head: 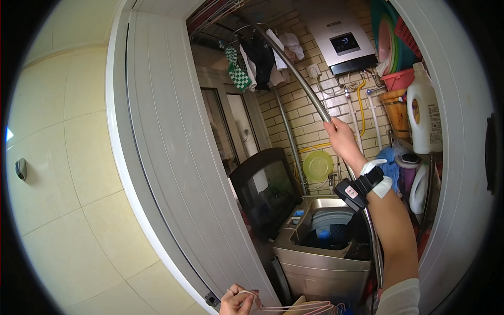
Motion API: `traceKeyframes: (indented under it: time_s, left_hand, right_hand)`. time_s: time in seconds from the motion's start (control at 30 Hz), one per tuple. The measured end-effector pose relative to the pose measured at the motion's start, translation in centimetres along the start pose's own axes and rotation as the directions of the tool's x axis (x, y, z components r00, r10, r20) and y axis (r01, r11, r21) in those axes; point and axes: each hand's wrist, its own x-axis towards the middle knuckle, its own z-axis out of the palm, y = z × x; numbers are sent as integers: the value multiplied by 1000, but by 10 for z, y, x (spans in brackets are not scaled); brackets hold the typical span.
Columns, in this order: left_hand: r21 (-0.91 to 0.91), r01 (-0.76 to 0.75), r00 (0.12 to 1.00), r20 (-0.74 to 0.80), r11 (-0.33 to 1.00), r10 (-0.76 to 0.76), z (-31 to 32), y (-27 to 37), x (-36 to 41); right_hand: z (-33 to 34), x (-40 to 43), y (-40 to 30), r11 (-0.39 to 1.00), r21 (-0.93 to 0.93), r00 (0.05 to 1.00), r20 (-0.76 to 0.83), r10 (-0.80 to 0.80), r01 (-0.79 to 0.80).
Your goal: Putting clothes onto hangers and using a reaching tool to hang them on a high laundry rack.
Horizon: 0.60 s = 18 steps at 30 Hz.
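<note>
My right hand (343, 139) is closed around a long metal pole (303, 80), which slants from the laundry rack overhead down past my forearm. At the bottom edge my left hand (239, 301) grips several pink wire hangers (303, 307). Below the right hand stands a top-loading washing machine (323, 271) with its dark lid (267, 189) raised. Dark laundry (330, 235) lies in the drum. Up near the pole's top end hang green checkered socks (238, 73), a black garment (258, 59) and white pieces.
A grey panelled door (177, 157) flanks the opening on the left. A water heater (334, 39) is mounted on the tiled wall. Detergent bottle (427, 114), basins (388, 47) and a wooden bucket (395, 114) crowd the right. A yellow-green basin (318, 165) hangs behind the washer.
</note>
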Motion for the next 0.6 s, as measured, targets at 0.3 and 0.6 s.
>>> traceKeyframes:
  time_s: [0.3,0.6]
  left_hand:
    - [22,19,1000,-24,1000,-18,-4,-2,-4]
    - [21,28,999,-17,999,-28,-6,-4,-4]
  right_hand:
    - [9,25,-21,997,74,999,-15,38,-37]
    - [12,35,-28,997,54,999,-16,52,-51]
